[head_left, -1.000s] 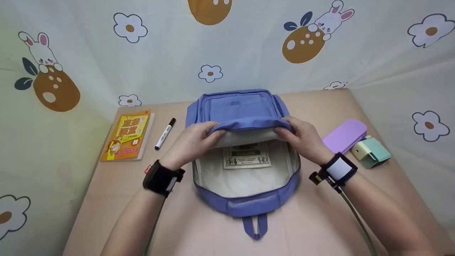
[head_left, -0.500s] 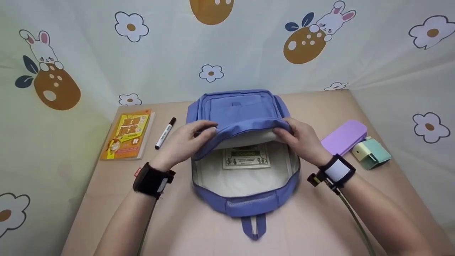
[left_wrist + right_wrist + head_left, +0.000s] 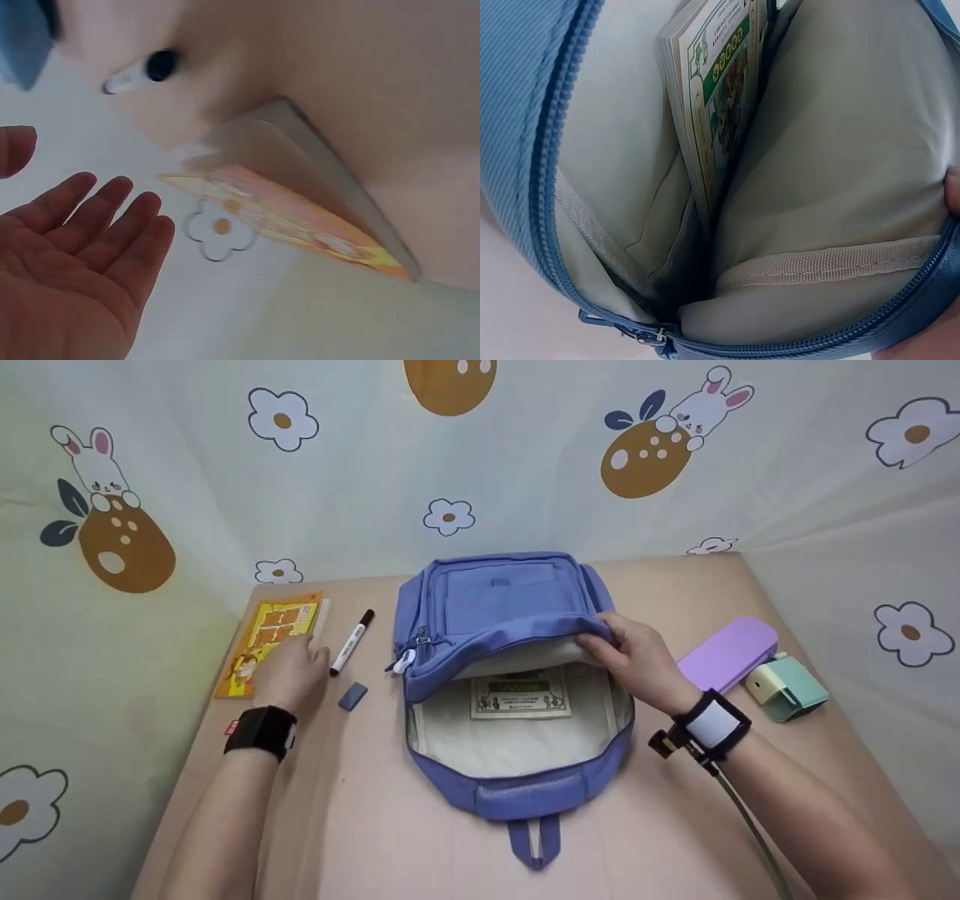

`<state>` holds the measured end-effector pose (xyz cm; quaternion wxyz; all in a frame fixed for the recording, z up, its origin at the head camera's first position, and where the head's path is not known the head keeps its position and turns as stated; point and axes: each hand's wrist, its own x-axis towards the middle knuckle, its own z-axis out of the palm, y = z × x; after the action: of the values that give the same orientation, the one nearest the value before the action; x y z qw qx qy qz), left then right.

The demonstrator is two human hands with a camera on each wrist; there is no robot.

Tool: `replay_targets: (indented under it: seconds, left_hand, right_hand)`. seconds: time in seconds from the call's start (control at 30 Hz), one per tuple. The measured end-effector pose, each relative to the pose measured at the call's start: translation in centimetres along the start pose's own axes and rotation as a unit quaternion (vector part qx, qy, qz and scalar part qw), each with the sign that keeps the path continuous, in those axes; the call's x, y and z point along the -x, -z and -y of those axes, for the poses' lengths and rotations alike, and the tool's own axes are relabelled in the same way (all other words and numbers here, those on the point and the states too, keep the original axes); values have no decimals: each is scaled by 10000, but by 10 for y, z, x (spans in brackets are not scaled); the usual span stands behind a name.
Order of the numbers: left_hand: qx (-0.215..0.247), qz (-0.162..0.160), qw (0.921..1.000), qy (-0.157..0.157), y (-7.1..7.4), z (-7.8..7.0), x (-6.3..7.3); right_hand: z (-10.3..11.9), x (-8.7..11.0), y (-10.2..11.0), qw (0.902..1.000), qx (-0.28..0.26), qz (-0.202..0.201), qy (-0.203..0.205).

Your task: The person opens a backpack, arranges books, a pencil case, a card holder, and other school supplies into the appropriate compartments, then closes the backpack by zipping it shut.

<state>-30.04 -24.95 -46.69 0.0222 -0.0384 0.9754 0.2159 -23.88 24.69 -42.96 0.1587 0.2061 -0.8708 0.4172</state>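
Note:
A blue backpack (image 3: 517,589) lies unzipped, its cream lining showing. My right hand (image 3: 641,660) pinches the lifted edge of its opening on the right side. Inside stands a book with a green-and-cream cover (image 3: 724,97), partly hidden by the lining. My left hand (image 3: 289,671) is over the near right part of an orange-and-yellow book (image 3: 285,619) at the table's left. In the left wrist view, that hand's fingers (image 3: 112,225) are extended and hold nothing. That book's front cover (image 3: 300,225) stands raised from its pages there.
A white marker with a dark cap (image 3: 352,643) and a small grey-blue block (image 3: 352,697) lie between book and backpack. To the right are a purple case (image 3: 731,651) and a mint-and-yellow box-like object (image 3: 799,686). Patterned cloth (image 3: 525,472) encloses the table's back and sides.
My left hand has let go of the backpack's edge and moved left to the orange book. That side of the flap has sunk, showing its zipper pulls. My right hand keeps its hold.

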Motion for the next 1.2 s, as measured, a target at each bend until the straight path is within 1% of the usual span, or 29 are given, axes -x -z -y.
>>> replay_targets:
  seconds: [0.1,0.13,0.2,0.27,0.3,0.37,0.43,0.5,0.6,0.67,0.7,0.8,0.87,0.97,1.03,1.13,1.2]
  left_hand:
    - [-277,176,9980,536,1,23,-1]
    - [-274,261,9965,739,2,29,-1]
    - [-112,466,9921,1163,3,40,-2]
    - [77,639,9867,1496,4,46,-2]
    - [115,683,9850,1578,4,49,-3]
    - [82,743,9842,1608,4,52,-5]
    - [33,693,9839,1645,4,53,-6]
    - [204,636,9809,1829,4,55,-8]
    - [643,609,9700,2265,5,59,-8]
    - [856,648,9632,2464,8,61,-7]
    - [933,679,9608,2520,10,62,-6]
    - [936,793,9599,2522,16,62,-2]
    - [1050,818,9564,2598,19,60,2]
    - [1136,774,9534,2686,22,57,8]
    - [1287,701,9488,2799,22,55,13]
    - [1356,636,9471,2838,23,53,17]
    - [1337,612,9484,2810,23,52,18]
  right_hand:
    - [1,0,0,10000,-19,53,-37]
    - [1,0,0,10000,-32,70,-55]
    - [1,0,1,9999,-62,103,-92]
    - [1,1,1,9998,-66,134,-109]
    - [2,1,1,9998,-60,139,-115]
    - [1,2,1,9998,-55,142,-122]
    - [1,2,1,9998,-67,144,-131]
    - [1,2,1,9998,-86,146,-141]
    - [2,2,1,9997,-108,173,-161]
    - [2,3,0,9996,-134,198,-177]
    - [2,3,0,9995,-150,205,-186]
    - [3,2,0,9993,-181,229,-217]
    - [3,2,-1,9993,-167,253,-236]
    - [3,3,-1,9991,-138,296,-260]
    - [3,3,-1,9991,-140,309,-264]
    - [3,3,-1,9990,-142,318,-262]
    - [3,3,-1,9991,-136,325,-249]
